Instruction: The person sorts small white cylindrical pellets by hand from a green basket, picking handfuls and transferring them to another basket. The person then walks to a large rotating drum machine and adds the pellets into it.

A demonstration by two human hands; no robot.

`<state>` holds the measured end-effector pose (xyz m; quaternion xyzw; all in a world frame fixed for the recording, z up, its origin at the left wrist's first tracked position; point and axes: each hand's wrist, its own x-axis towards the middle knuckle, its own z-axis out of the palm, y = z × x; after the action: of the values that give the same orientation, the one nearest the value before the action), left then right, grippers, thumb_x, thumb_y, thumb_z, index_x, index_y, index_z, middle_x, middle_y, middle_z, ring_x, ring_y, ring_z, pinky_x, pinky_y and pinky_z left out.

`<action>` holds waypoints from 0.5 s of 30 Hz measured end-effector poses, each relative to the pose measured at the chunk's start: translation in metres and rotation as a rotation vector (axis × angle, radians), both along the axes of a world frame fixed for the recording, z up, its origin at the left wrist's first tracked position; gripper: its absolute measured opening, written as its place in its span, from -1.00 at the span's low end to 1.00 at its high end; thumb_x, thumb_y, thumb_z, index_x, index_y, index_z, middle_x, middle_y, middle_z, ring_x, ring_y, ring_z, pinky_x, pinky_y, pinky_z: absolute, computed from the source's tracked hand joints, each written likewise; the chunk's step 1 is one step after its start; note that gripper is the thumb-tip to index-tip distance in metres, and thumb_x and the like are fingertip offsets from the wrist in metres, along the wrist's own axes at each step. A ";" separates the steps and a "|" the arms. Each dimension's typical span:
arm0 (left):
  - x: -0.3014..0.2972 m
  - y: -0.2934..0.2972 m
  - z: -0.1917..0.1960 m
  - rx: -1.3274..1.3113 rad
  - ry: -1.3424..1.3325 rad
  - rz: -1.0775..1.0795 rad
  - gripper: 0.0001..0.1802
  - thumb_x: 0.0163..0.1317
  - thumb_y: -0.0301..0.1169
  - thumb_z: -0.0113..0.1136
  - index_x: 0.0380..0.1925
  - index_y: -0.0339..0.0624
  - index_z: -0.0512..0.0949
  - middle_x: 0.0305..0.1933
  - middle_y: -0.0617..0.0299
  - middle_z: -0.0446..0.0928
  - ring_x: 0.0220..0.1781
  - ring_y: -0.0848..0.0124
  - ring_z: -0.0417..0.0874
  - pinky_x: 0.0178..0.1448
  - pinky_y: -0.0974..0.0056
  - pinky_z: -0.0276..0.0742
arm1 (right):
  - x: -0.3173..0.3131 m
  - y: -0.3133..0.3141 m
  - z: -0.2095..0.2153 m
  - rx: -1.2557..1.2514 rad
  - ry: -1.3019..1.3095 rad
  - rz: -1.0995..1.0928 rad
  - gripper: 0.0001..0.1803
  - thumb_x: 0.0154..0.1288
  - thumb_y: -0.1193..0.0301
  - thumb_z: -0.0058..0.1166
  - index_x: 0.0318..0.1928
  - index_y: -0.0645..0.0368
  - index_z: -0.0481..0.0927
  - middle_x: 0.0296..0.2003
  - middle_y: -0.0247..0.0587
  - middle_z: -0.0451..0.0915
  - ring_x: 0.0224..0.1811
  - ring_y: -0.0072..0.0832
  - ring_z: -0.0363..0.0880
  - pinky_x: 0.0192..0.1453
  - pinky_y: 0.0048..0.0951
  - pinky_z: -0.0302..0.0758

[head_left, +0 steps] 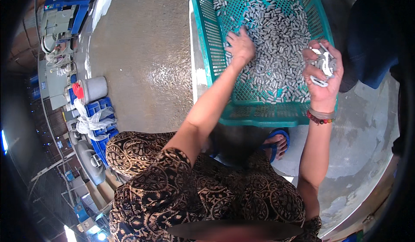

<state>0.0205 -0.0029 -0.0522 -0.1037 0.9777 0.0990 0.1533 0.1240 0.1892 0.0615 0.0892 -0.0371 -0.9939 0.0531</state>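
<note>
A green plastic basket (pixel 272 120) with perforated walls stands in front of me. Many small grey metal cylinders (pixel 281 43) lie spread over its bottom, thickest at the middle and right. My left hand (pixel 242 47) is inside the basket at the left, fingers apart and palm down over the cylinders, with nothing visibly held. Over the basket's right rim, my right hand (pixel 325 71) is turned palm up, its fingers curled round several shiny metal pieces (pixel 322 62). Glare and the fingers partly hide their shape.
The basket stands on a wet grey concrete floor (pixel 147 60). At the left are a grey bucket (pixel 94 89) with a red part, a blue crate (pixel 101 108) with clear plastic on it, and machinery (pixel 65 4). Dark blue cloth (pixel 371 43) is close to the basket's right side.
</note>
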 end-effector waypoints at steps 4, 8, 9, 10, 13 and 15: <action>0.050 0.051 0.012 0.212 0.030 -0.150 -0.21 0.00 -0.45 0.05 0.30 0.00 0.03 0.18 -0.27 0.09 0.20 -0.19 0.11 0.12 -0.28 0.13 | 0.009 0.017 0.019 0.025 0.068 -0.029 -0.81 0.28 0.41 -0.15 -0.19 0.28 0.35 -0.24 -0.05 0.31 -0.28 -0.37 0.30 -0.74 -0.65 0.32; 0.098 0.074 0.062 0.588 -0.135 -0.372 -0.03 -0.08 -0.51 0.14 0.34 0.03 -0.15 0.33 -0.43 -0.30 0.31 -0.44 -0.22 0.19 -0.47 -0.13 | 0.010 0.025 0.030 0.034 0.067 -0.039 -0.82 0.28 0.43 -0.17 -0.18 0.29 0.33 -0.23 -0.05 0.30 -0.24 -0.36 0.28 -0.73 -0.64 0.33; 0.102 0.073 0.071 0.656 -0.138 -0.418 -0.01 -0.08 -0.51 0.14 0.34 0.04 -0.17 0.33 -0.43 -0.33 0.32 -0.46 -0.28 0.20 -0.48 -0.15 | 0.009 0.026 0.032 0.056 0.062 -0.017 -0.82 0.28 0.43 -0.17 -0.19 0.29 0.33 -0.23 -0.05 0.30 -0.25 -0.36 0.28 -0.72 -0.64 0.34; 0.099 0.068 0.076 0.630 -0.117 -0.409 -0.04 -0.02 -0.45 0.13 0.35 0.05 -0.19 0.34 -0.42 -0.33 0.33 -0.46 -0.39 0.20 -0.50 -0.21 | 0.009 0.028 0.035 0.074 0.056 -0.003 -0.82 0.28 0.43 -0.17 -0.19 0.30 0.33 -0.23 -0.04 0.30 -0.25 -0.36 0.28 -0.72 -0.64 0.34; 0.065 0.028 0.065 0.369 -0.042 -0.244 -0.05 0.01 -0.34 0.14 0.35 0.02 -0.20 0.34 -0.40 -0.26 0.34 -0.43 -0.32 0.22 -0.47 -0.18 | 0.012 0.036 0.042 0.141 0.064 0.045 -0.82 0.29 0.42 -0.18 -0.21 0.31 0.34 -0.23 -0.04 0.31 -0.26 -0.34 0.30 -0.73 -0.65 0.35; 0.039 -0.003 0.044 0.239 -0.071 -0.044 -0.01 -0.03 -0.28 0.19 0.35 -0.02 -0.19 0.34 -0.40 -0.22 0.35 -0.37 -0.22 0.28 -0.37 -0.14 | 0.016 0.043 0.042 0.150 0.114 0.081 -0.81 0.30 0.41 -0.19 -0.22 0.31 0.34 -0.24 -0.03 0.33 -0.26 -0.33 0.30 -0.74 -0.65 0.35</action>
<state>0.0597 -0.0055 -0.0083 -0.0668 0.9550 0.2075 0.2013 0.1398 0.2319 0.1034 0.0376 0.0440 -0.9944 0.0887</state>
